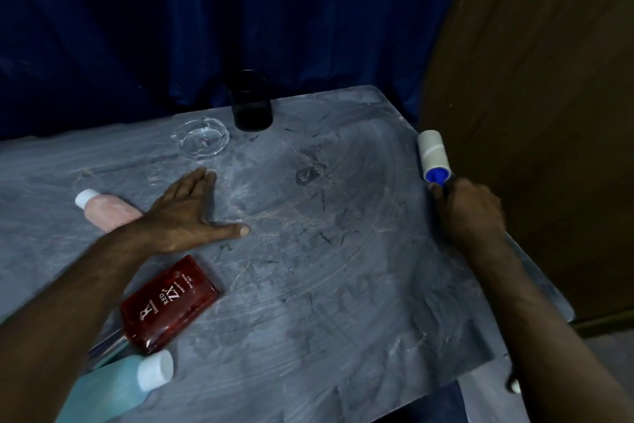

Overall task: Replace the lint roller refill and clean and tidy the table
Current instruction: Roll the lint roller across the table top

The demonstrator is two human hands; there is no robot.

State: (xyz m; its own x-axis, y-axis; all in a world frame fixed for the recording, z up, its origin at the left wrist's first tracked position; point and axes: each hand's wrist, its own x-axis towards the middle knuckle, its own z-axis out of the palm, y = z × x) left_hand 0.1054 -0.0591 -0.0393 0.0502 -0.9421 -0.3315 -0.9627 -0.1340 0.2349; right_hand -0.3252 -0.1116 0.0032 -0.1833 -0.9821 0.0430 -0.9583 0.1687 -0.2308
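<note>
The lint roller (434, 153), a pale beige roll on a blue head, is pointing away at the right edge of the gray surface (343, 302), its handle sitting in the right grip (473, 210). Hairs and dusty smears are covering the surface.

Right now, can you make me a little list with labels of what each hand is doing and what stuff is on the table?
left hand: flat on the table, thumb out
right hand: holds the lint roller by the table's right edge
lying down: red bottle, pink bottle, blue bottle
far side: glass ashtray, black cup
mess: hairs and lint on the tabletop
</note>
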